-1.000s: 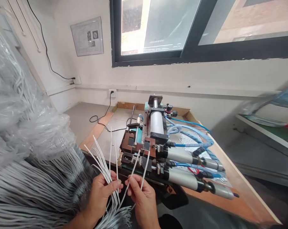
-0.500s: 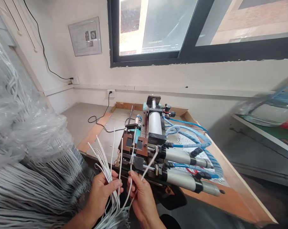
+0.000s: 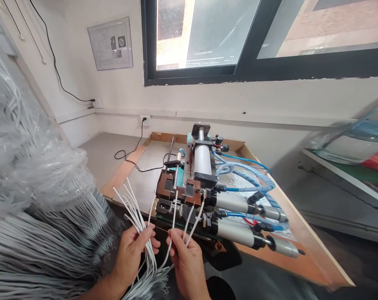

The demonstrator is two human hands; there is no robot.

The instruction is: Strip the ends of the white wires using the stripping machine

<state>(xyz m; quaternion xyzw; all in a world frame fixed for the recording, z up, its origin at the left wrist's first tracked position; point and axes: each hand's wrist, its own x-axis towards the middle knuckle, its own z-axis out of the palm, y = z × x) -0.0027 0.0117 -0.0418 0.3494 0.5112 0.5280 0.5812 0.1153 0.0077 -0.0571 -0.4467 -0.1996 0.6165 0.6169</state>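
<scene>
My left hand (image 3: 133, 252) is closed around a fan of thin white cables (image 3: 135, 208), their cut ends pointing up and away from me. To its right, my right hand (image 3: 186, 256) pinches one white cable (image 3: 174, 214) between thumb and finger. Two more white cables (image 3: 195, 223) stick up between the fingers of that hand. Just ahead stands a pneumatic clamping machine (image 3: 202, 158) with two brown jaw blocks (image 3: 193, 191). The pinched cable's tip points into the gap between the jaws; whether it touches anything inside I cannot tell.
Silver air cylinders (image 3: 235, 232) reach out to the right, with blue hoses (image 3: 257, 179) behind them. White scraps (image 3: 243, 185) lie in the wood-edged tray (image 3: 326, 266). At left hangs a large mass of grey cables (image 3: 51, 246) under clear plastic (image 3: 35, 166).
The brown jaws have moved apart, and the cylinder ends at right have shifted outward. My right hand now has an additional cable between its fingers, and the left-hand fan has fewer.
</scene>
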